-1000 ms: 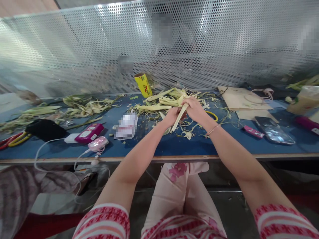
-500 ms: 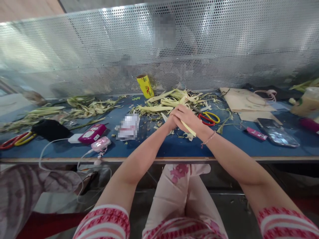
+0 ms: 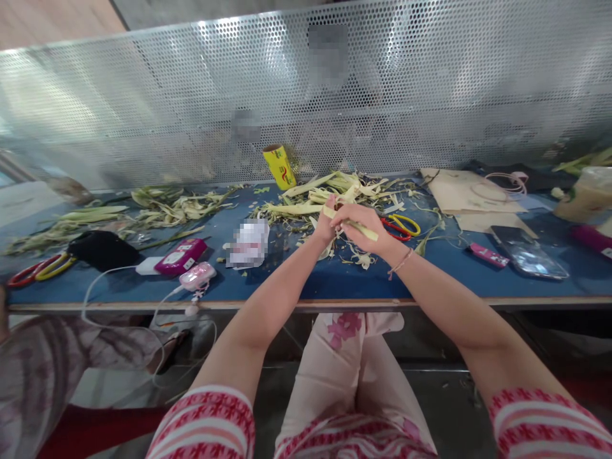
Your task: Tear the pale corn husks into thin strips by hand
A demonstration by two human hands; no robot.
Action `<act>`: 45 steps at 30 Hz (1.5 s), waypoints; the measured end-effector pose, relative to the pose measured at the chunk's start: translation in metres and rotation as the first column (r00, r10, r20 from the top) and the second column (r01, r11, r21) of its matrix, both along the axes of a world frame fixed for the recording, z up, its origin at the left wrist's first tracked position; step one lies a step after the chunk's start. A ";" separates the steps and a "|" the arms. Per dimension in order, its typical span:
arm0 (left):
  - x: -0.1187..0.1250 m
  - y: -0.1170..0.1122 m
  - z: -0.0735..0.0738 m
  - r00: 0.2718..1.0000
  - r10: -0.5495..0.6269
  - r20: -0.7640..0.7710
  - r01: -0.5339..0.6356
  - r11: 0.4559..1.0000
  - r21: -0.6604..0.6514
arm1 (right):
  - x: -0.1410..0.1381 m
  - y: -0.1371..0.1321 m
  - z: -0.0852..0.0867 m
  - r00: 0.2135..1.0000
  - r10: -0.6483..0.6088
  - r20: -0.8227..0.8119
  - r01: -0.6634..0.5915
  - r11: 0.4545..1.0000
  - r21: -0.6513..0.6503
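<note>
My left hand (image 3: pixel 326 224) and my right hand (image 3: pixel 357 222) meet just in front of a heap of pale yellow-green plant leaves (image 3: pixel 335 191), which look like husks. Both are closed around a pale leaf strip (image 3: pixel 362 230). One length of it crosses the back of my right hand; a pale piece also lies over my left hand near the thumb. My fingertips partly hide how the strip runs between them. Red-and-yellow-handled scissors (image 3: pixel 404 225) lie just right of my right hand, and small scraps are scattered below.
A perforated metal screen (image 3: pixel 191 115) rises behind the blue tabletop (image 3: pixel 268 287). A yellow tube (image 3: pixel 279 167), a blurred white packet (image 3: pixel 248 243) and a magenta device (image 3: pixel 182 256) stand or lie leftward. Rightward are brown paper (image 3: pixel 461 194), a phone (image 3: pixel 530 253) and a cup (image 3: pixel 584 194). Another person sits at left.
My right hand has turned and its fingers have shifted, showing more of my left hand. The strip now lies higher across the right hand, and a pale band shows over the left.
</note>
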State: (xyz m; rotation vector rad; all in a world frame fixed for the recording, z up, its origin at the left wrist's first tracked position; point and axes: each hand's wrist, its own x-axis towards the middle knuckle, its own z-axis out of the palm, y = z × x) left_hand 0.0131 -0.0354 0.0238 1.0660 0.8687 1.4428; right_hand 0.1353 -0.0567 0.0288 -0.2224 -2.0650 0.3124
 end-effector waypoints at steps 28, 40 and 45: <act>-0.006 0.009 0.008 0.974 0.014 0.224 0.001 0.998 -0.068 | 0.023 0.061 -0.010 0.982 -0.188 0.009 0.146 0.727 -0.671; -0.009 0.013 0.003 0.990 0.031 0.134 -0.025 0.999 -0.048 | 0.028 0.064 -0.003 0.946 -0.287 -0.150 0.115 0.730 -0.673; -0.011 0.017 -0.003 0.997 -0.052 0.050 0.052 0.999 0.004 | 0.034 0.069 -0.003 0.882 -0.450 -0.139 0.308 0.775 -0.552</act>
